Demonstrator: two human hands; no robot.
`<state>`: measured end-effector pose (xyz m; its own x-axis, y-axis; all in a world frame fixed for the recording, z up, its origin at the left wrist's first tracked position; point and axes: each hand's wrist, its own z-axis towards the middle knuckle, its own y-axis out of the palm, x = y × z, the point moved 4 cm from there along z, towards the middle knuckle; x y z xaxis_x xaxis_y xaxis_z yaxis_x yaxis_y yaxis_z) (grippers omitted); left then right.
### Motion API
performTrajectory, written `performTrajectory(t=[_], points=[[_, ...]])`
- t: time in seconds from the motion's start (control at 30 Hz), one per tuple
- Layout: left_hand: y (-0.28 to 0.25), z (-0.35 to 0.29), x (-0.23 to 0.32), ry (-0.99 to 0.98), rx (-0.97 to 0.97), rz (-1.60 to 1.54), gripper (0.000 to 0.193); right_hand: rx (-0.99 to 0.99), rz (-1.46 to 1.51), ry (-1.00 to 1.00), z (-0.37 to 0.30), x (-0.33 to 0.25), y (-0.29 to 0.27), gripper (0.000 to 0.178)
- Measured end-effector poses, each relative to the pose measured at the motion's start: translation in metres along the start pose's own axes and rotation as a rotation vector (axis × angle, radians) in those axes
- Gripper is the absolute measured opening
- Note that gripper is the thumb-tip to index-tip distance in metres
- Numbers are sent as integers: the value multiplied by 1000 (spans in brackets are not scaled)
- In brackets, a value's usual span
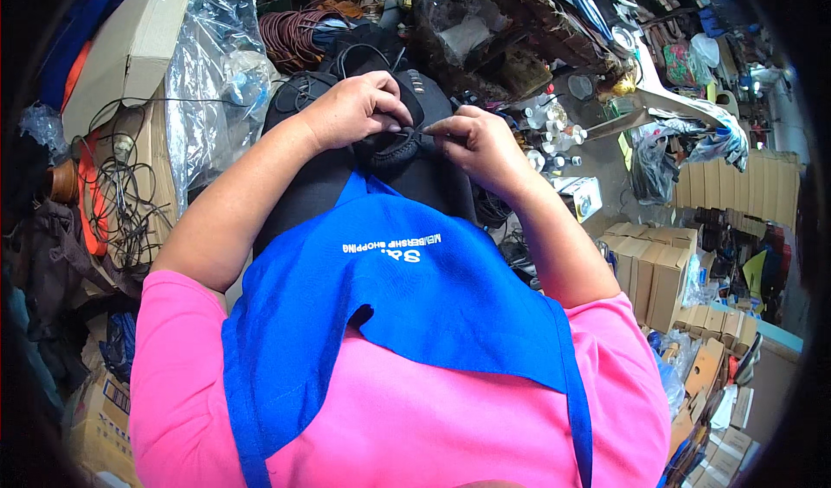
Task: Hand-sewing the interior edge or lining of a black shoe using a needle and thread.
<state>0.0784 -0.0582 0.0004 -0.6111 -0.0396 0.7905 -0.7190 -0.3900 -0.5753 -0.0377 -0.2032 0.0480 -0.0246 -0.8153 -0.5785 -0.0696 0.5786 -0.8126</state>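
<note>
A dark item that looks like a black shoe lies over my lap, with a ribbed, padded-looking edge toward me. My left hand comes in from the left, its fingers bent and pinching the upper edge of it. From the other side my right hand pinches the same edge between thumb and forefinger, close to the left fingertips. Anything small between the fingers is too fine to make out. Black trousers and a blue apron lie beneath my forearms. Thin black cords lie just beyond my left wrist.
Left of me stand an open cardboard box, clear plastic sheeting and a tangle of black wire. A brown cable coil sits ahead. Small bottles crowd the right, with stacked cartons farther down.
</note>
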Motion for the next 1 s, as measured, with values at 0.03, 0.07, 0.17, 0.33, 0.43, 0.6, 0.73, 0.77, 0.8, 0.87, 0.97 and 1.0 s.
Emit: performTrajectory(t=[0.03, 0.07, 0.17, 0.33, 0.43, 0.6, 0.73, 0.77, 0.8, 0.87, 0.97, 1.0], points=[[1, 0, -1, 2, 1, 2, 25, -17, -96, -42, 2, -5, -2, 23], [1, -1, -1, 4, 3, 4, 25, -17, -95, -42, 4, -9, -4, 23], [1, 0, -2, -4, 0, 7, 24, -47, -236, -93, 9, -15, -4, 22], [2, 3, -3, -19, -29, -5, 23, -167, 48, -81, 20, 6, -5, 23], [2, 5, -4, -32, -37, -22, 24, -212, 235, -51, 24, 32, 2, 20], [2, 11, -9, -35, -47, -35, 23, -217, 640, 168, 22, 47, 23, 16], [1, 14, -10, -46, -113, -37, 25, -74, 452, 93, 17, 29, 20, 15], [1, 15, -10, -41, -113, -38, 25, -54, 197, 15, 15, 22, 9, 16], [1, 13, -10, -42, -113, -40, 25, -56, 202, 14, 15, 13, 3, 16], [1, 11, -9, -54, -115, -36, 25, -66, -51, -80, 15, -1, -5, 18], [3, 14, -9, -54, -135, -46, 25, -68, 84, -63, 14, 15, 4, 16], [3, 13, -11, -57, -147, -59, 26, -90, 245, -18, 16, 24, 9, 16]])
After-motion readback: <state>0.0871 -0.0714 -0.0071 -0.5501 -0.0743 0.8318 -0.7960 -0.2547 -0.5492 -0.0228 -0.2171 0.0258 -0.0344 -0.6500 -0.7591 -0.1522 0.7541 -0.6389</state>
